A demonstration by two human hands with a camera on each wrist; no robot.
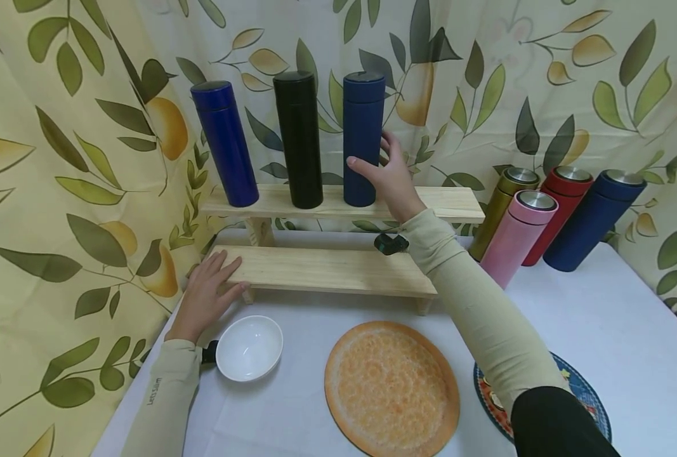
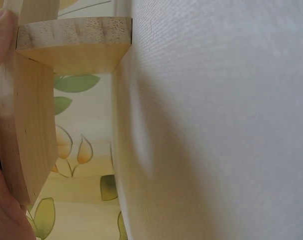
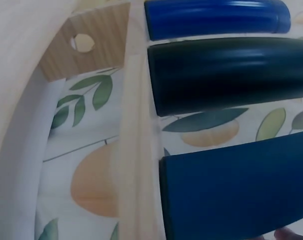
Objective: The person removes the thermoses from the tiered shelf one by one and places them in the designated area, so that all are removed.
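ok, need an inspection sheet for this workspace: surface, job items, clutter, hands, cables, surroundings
Surface: white tabletop, bearing a two-tier wooden stand.
Job items: glossy blue bottle, black bottle and matte blue bottle on the upper tier; gold bottle, pink bottle, red bottle and navy bottle grouped on the table at right.
Clutter: white bowl, bread-look disc, patterned disc partly hidden.
Hands: left hand rests on the lower tier's left end; right hand grips the matte blue bottle from its right side.
Cables: nothing seen.
Surroundings: leaf-print cloth behind and at left.
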